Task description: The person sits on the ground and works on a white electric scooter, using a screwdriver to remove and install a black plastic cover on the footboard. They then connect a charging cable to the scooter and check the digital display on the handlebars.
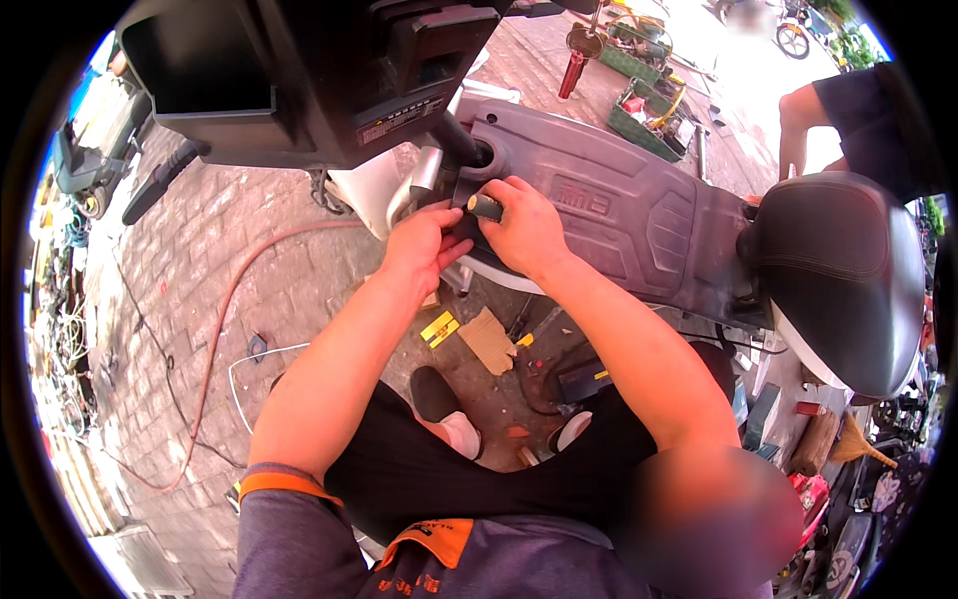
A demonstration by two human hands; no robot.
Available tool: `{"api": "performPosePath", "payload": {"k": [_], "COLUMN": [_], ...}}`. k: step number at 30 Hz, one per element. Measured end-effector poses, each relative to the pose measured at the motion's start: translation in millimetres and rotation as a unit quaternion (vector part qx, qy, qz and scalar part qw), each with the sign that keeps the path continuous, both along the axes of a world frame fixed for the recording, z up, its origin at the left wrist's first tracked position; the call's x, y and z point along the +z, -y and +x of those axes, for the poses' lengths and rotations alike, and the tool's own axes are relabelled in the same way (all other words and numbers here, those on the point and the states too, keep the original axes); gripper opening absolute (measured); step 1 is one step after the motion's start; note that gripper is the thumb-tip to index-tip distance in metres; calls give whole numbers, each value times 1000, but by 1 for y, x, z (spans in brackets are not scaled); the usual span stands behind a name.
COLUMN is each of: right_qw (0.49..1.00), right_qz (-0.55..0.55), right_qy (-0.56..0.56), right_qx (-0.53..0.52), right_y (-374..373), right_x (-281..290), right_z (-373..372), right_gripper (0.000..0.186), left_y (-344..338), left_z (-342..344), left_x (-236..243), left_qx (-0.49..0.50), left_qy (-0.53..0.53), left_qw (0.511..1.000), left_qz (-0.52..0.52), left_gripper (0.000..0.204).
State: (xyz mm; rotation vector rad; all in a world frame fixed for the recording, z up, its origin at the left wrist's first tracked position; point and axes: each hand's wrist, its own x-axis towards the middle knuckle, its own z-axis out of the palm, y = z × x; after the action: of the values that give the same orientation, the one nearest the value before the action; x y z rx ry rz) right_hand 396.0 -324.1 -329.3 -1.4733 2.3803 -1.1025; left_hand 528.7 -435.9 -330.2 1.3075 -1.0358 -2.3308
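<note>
A grey scooter footboard lies below the black front panel, with a dark steering column and a silver metal part at its front. My right hand is closed on a short dark and yellow tool handle by the column's base. My left hand is at the footboard's front edge beside a pale body panel. Its thumb and index meet at a dark spot; whatever they grip is too hidden to name, and the lower fingers are loosely bent.
The black seat is at right, another person's arm behind it. Green toolboxes, hanging keys, a red hose, cardboard and a yellow packet surround the scooter. Another scooter stands left.
</note>
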Motion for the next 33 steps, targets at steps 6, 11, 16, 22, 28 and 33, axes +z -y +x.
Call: {"api": "performPosePath", "payload": {"k": [6,11,16,22,28,33], "right_qw": [999,988,971,985,997,988], "right_qz": [-42,-49,-45,-5,79,151], "right_qy": [-19,-113,-192,-142,-10,-14], "right_qx": [25,89,133,94,24,33], "right_y": [0,-3,-4,-4,13,20], "right_x": [-2,0,-2,0,6,18], "right_z": [2,0,-3,7,3,-1], "right_gripper": [21,25,29,26,26,35], "left_y": [2,7,6,6,7,8], "left_z": [4,8,8,9,11,12], "left_x": [-8,-10,-9,-8,-11,-11], "left_qx": [4,-22,-10,-13,-32,-31], "left_qy": [1,-22,-10,-18,-16,-8], "left_qw": [1000,1000,1000,1000,999,999], "left_qz": [-3,5,8,5,-19,-25], "left_gripper": [27,27,28,28,31,31]}}
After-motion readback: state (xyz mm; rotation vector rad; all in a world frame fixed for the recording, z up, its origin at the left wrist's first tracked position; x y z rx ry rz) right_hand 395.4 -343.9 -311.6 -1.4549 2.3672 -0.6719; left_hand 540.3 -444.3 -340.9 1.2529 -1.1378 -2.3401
